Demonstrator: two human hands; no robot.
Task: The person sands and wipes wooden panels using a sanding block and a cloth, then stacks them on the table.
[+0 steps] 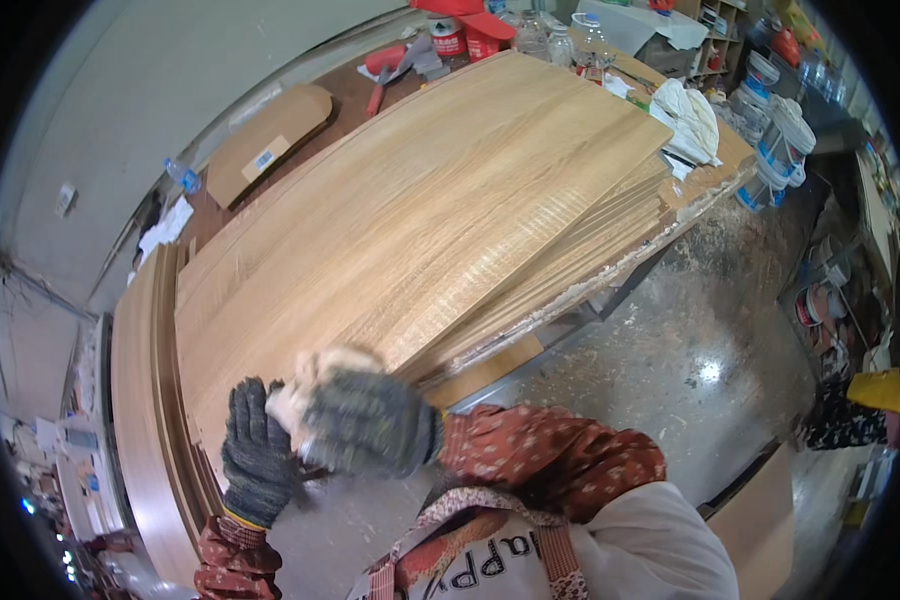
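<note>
A large wood-grain panel (420,190) lies across the bench in front of me, on top of a stack of similar boards (570,245). My right hand (370,425), in a dark grey knit glove and smeared by motion, presses a pale, crumpled cloth (325,370) onto the near end of the panel. Just left of it, my left hand (255,450), gloved alike, rests with its fingers stretched out at the panel's near left edge. It holds nothing that I can see. Whitish streaks (530,230) mark the panel's right side.
More boards (145,400) stand at the left. Beyond the panel are a rounded brown board (270,140), a plastic bottle (182,175), red tubs (485,35) and a white cloth (685,120). Pails (780,150) stand at the right, beside the dusty floor (710,320).
</note>
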